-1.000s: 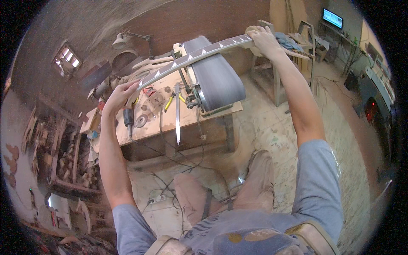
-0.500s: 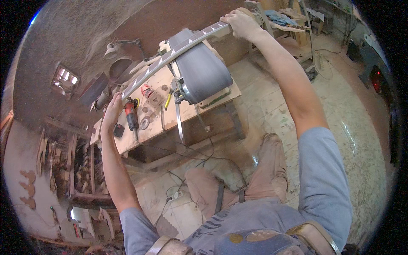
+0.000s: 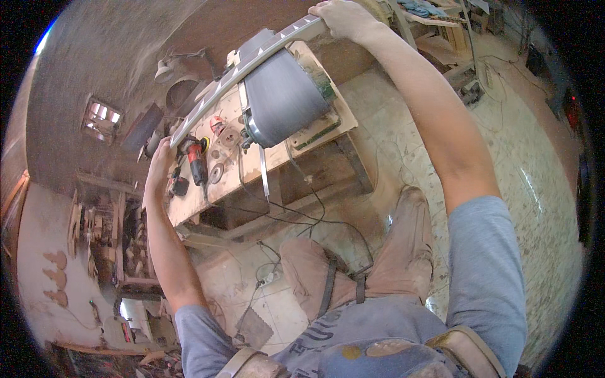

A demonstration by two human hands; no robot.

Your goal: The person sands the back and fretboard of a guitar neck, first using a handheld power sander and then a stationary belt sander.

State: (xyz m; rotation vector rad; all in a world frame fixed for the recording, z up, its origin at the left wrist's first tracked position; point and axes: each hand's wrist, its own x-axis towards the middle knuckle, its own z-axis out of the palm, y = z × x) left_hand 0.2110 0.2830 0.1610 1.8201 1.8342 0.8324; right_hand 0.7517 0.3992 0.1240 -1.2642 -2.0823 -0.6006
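My left hand [image 3: 161, 165] and my right hand [image 3: 345, 20] are closed on opposite ends of a long, thin, pale strip [image 3: 249, 67] with a row of triangular shapes along it. The strip slants from near left to far right across the wide grey belt [image 3: 287, 97] of a belt sander, and looks to be lying against it. The belt's surface is streaked, as if running. Both arms are stretched out, the right one farther forward. The strip's underside is hidden from view.
The sander stands on a wooden workbench [image 3: 252, 183]. A red and black angle grinder [image 3: 197, 162] lies near my left hand, beside small discs [image 3: 217, 172]. Cables [image 3: 302, 217] trail over the floor below. A rack of wooden pieces [image 3: 135, 246] stands at left.
My right hand and its end of the strip have shifted left and away from me. The left hand has moved only slightly. The whole view has turned a little.
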